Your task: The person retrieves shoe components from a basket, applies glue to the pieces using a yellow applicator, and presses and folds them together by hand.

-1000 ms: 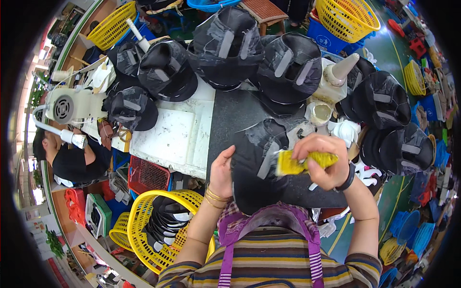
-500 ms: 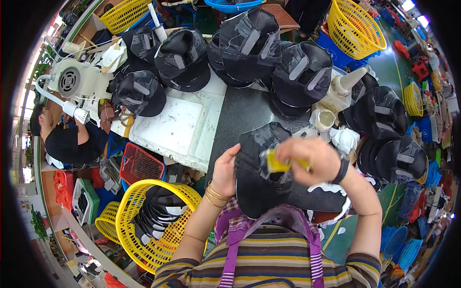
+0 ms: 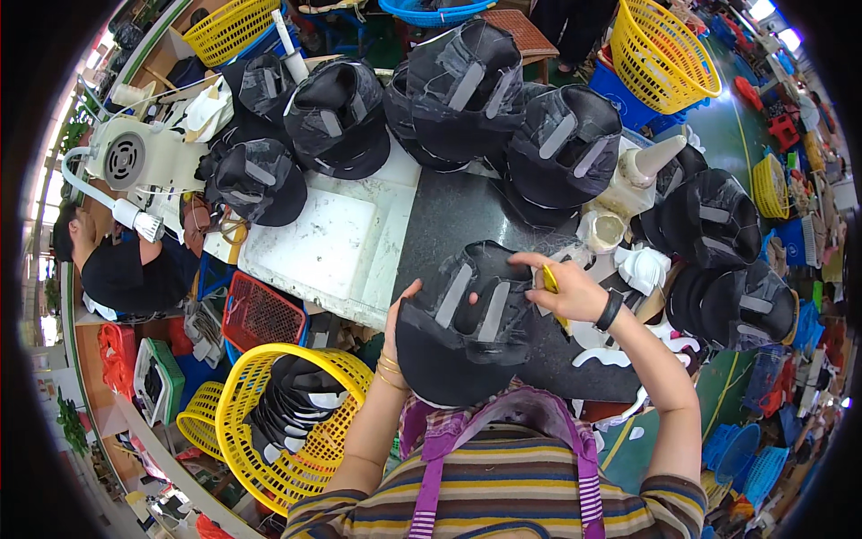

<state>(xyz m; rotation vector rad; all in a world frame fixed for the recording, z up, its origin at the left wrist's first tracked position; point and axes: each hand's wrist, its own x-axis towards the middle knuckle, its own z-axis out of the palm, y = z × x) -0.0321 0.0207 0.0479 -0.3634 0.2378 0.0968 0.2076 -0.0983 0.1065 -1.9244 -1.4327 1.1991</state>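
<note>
Between my hands is a black shoe upper (image 3: 462, 359) with two grey strips on it, its rounded end toward me. My left hand (image 3: 392, 334) grips its left side, mostly hidden beneath; a fingertip shows through the gap between the strips. My right hand (image 3: 579, 292) is closed on a flat yellow tool (image 3: 550, 279), seen nearly edge-on, its kind unclear. The index finger of that hand reaches to the upper's right edge. Around the far side of the work lie piles of similar black uppers (image 3: 561, 135). A cream pot (image 3: 602, 231) stands just beyond my right hand.
A cream bottle with a cone spout (image 3: 642, 166) stands behind the pot. White cut pieces (image 3: 645, 269) lie at the right. A yellow basket (image 3: 235, 422) of black and white pieces is on the left. A white machine (image 3: 135, 153) and a seated person (image 3: 121, 269) are farther left.
The upper has turned and shifted slightly left, with both strips now facing up. My right hand has stopped its blurred motion over it and moved to its right edge, keeping the yellow tool.
</note>
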